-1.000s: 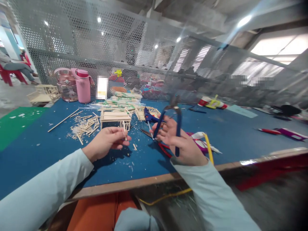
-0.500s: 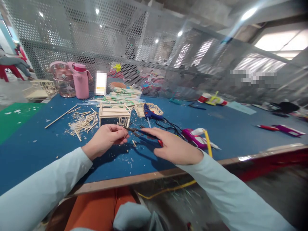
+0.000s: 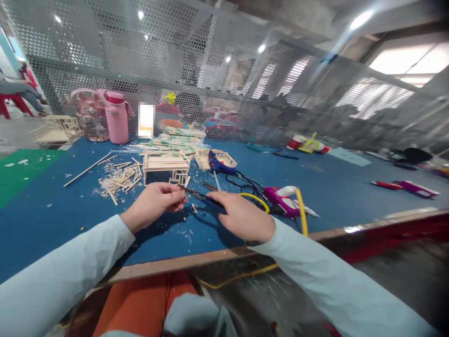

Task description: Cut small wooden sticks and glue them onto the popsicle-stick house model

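My left hand (image 3: 154,205) pinches a short wooden stick between thumb and fingers, just above the blue table (image 3: 52,220). My right hand (image 3: 242,216) grips blue-handled cutting pliers (image 3: 198,197), whose jaws point left and meet the stick at my left fingertips. Behind my hands stands a small wooden stick frame shaped like a table (image 3: 164,164). A second stick frame (image 3: 215,159) lies next to it.
A blue glue gun (image 3: 219,166) with black cable lies behind my right hand. Stick offcuts (image 3: 121,181) are heaped at the left. Two pink jugs (image 3: 117,118) stand at the back left, a purple tool (image 3: 280,196) and yellow cable at the right. A mesh fence runs behind.
My right hand brought the pliers down from upright to flat and moved their jaws left to the stick in my left hand. The left hand stayed almost still.
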### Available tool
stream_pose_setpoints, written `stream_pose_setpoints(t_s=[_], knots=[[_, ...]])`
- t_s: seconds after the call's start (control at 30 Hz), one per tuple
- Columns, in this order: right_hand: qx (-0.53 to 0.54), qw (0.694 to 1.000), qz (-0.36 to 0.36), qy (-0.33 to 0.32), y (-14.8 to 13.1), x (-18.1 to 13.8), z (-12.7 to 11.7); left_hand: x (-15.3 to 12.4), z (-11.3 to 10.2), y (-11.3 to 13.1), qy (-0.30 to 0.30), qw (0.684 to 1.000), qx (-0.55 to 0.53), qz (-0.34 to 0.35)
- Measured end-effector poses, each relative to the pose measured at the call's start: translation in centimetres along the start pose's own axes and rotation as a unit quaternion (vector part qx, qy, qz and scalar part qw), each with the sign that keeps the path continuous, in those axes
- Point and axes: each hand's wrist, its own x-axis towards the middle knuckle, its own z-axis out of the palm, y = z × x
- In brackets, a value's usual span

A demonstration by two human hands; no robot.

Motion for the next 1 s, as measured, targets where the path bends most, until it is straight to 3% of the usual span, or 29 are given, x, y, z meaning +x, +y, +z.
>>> stream_pose_setpoints(t_s=[0.2, 0.3, 0.4, 0.57, 0.7, 0.77, 0.83, 0.93, 1.0], knots=[[0.020, 1.000, -0.023, 0.002, 0.1, 0.5, 0.3, -0.4, 0.7, -0.5, -0.041, 0.987, 0.134, 0.078], [0.019, 0.999, -0.038, -0.008, 0.0, 0.5, 0.5, -0.4, 0.9, -1.0, -0.013, 0.970, 0.219, 0.108], [0.021, 0.999, -0.044, -0.003, -0.3, 0.5, 1.5, -0.2, 0.9, -1.1, 0.035, 0.953, 0.284, 0.097], [-0.066, 0.994, 0.011, 0.090, -1.1, 0.5, 3.2, 0.0, 0.8, -1.1, 0.076, 0.947, 0.293, 0.105], [-0.154, 0.979, 0.047, 0.127, -1.6, 0.7, 2.7, 0.1, 0.9, -1.2, 0.074, 0.964, 0.248, 0.057], [-0.116, 0.986, 0.045, 0.107, -1.7, 0.7, 2.0, 0.2, 0.8, -1.2, 0.055, 0.968, 0.242, 0.049], [-0.003, 0.999, 0.027, 0.036, -1.4, 0.6, 1.3, 0.1, 0.6, -1.1, 0.030, 0.965, 0.251, 0.076], [0.177, 0.981, 0.029, -0.079, -0.5, 0.3, 0.5, 0.0, 0.3, -0.9, 0.006, 0.961, 0.250, 0.122], [0.157, 0.982, 0.076, -0.072, 0.2, -0.1, 0.2, 0.0, 0.3, -0.8, 0.016, 0.970, 0.206, 0.127]])
